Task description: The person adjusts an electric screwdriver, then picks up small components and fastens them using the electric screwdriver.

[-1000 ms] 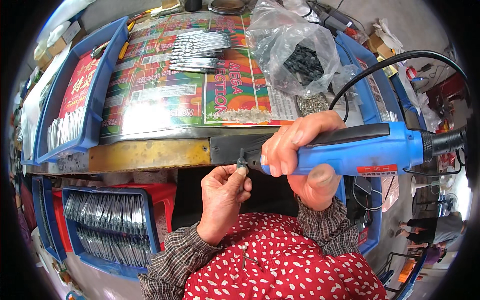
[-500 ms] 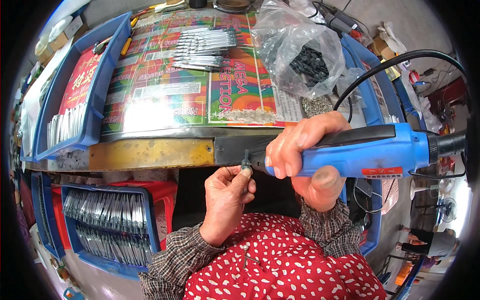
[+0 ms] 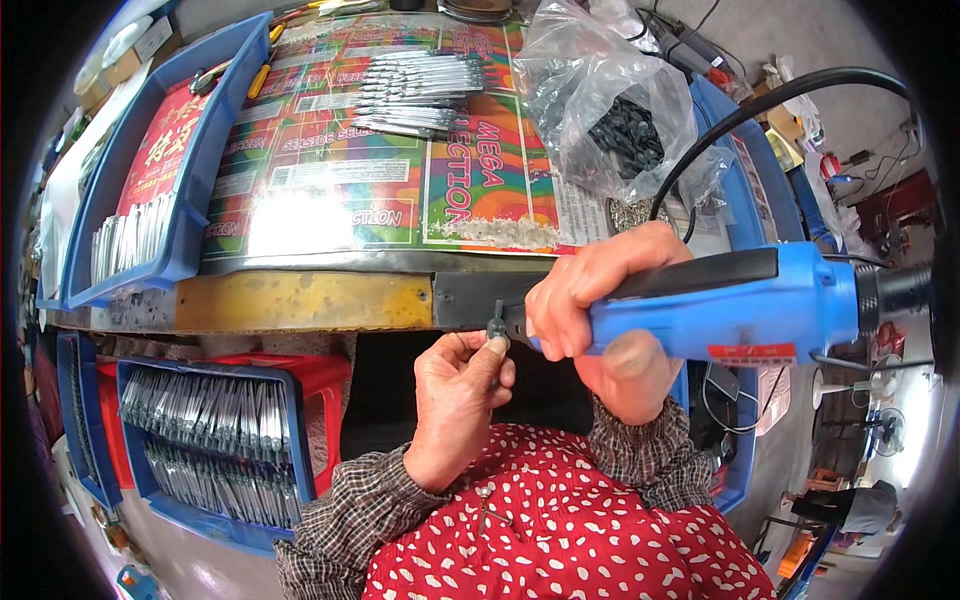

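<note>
My left hand (image 3: 450, 395) pinches a small dark grey plastic piece (image 3: 497, 326) between thumb and fingertips, its thin stem pointing up, at the table's front edge. Wrapped round a blue power screwdriver (image 3: 715, 315) with a black grip strip is my right hand (image 3: 570, 305). The tool lies nearly level, its nose aimed left toward the plastic piece. Whether its tip touches the piece, I cannot tell. Beyond my hands, a clear plastic bag (image 3: 560, 75) holds many dark plastic pieces (image 3: 628, 135). A pile of silver, dark-ended sticks (image 3: 420, 90) lies on the table.
A blue tray (image 3: 190, 225) with silvery sticks stands at the table's left. Below it, a blue crate (image 3: 215, 372) full of similar sticks rests by a red stool (image 3: 325, 385). Small metal bits (image 3: 628, 212) lie beside the bag. A black cable (image 3: 770, 98) arches at the right.
The view has shifted slightly. The screwdriver's nose has drawn a little to the right of the plastic piece, and its rear sits slightly lower. Both hands keep their holds.
</note>
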`<state>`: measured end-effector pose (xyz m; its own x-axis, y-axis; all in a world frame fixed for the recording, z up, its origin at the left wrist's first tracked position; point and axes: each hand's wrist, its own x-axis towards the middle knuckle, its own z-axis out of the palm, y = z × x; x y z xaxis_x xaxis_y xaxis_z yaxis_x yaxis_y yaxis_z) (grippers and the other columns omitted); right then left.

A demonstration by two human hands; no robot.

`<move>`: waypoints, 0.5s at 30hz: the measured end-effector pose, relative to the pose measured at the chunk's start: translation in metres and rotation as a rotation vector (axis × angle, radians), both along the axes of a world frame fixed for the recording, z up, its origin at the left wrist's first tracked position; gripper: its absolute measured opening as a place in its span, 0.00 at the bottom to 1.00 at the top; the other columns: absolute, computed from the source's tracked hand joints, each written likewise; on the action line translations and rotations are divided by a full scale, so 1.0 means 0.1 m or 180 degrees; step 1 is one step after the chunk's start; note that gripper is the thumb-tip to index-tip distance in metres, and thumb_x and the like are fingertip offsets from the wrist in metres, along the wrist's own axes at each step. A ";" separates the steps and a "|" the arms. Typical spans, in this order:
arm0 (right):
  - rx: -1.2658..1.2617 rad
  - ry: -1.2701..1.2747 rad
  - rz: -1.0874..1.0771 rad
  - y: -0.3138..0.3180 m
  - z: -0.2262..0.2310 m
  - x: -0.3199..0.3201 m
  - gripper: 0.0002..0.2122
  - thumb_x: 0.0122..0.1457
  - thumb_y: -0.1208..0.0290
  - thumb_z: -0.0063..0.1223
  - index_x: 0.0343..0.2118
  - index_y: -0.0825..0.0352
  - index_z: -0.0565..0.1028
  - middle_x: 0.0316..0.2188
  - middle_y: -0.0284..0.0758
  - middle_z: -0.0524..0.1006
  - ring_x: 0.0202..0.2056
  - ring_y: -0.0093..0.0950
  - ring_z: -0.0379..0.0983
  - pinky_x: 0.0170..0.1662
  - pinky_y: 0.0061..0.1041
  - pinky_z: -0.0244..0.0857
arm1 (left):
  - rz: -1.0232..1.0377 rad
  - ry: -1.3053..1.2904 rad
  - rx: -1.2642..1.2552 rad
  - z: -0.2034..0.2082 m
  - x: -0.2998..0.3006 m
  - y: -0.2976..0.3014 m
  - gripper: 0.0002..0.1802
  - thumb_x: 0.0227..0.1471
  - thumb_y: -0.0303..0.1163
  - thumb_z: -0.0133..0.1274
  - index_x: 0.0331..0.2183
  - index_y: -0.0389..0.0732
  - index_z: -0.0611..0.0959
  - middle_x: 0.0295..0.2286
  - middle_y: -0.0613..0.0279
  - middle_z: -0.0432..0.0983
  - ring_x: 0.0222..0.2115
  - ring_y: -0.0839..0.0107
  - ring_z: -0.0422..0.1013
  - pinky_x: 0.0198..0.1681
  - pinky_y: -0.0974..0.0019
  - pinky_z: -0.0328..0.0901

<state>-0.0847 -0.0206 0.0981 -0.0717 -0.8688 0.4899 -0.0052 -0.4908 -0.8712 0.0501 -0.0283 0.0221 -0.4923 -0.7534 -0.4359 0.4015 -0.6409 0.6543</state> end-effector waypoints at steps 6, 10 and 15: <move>0.0010 -0.0080 -0.0110 0.01 -0.01 0.05 0.20 0.47 0.58 0.62 0.31 0.67 0.65 0.15 0.30 0.66 0.16 0.22 0.63 0.20 0.23 0.60 | 0.0040 0.0151 -0.0009 -0.03 -0.02 0.00 0.05 0.52 0.24 0.50 0.31 0.33 0.71 0.20 0.63 0.68 0.17 0.81 0.63 0.16 0.81 0.55; 0.0006 -0.0219 -0.0180 0.00 -0.03 0.08 0.20 0.47 0.58 0.62 0.31 0.67 0.65 0.15 0.30 0.66 0.16 0.22 0.63 0.20 0.23 0.60 | 0.0044 0.0263 -0.0017 -0.02 0.00 0.01 0.05 0.52 0.24 0.50 0.31 0.33 0.71 0.20 0.64 0.68 0.17 0.81 0.63 0.16 0.81 0.56; -0.0099 -0.0013 0.0086 -0.02 -0.02 0.03 0.20 0.48 0.58 0.61 0.31 0.67 0.65 0.15 0.31 0.65 0.16 0.21 0.62 0.20 0.23 0.60 | 0.0026 0.0073 -0.0067 -0.05 -0.02 0.00 0.05 0.52 0.24 0.50 0.31 0.33 0.71 0.20 0.64 0.68 0.18 0.81 0.63 0.16 0.81 0.56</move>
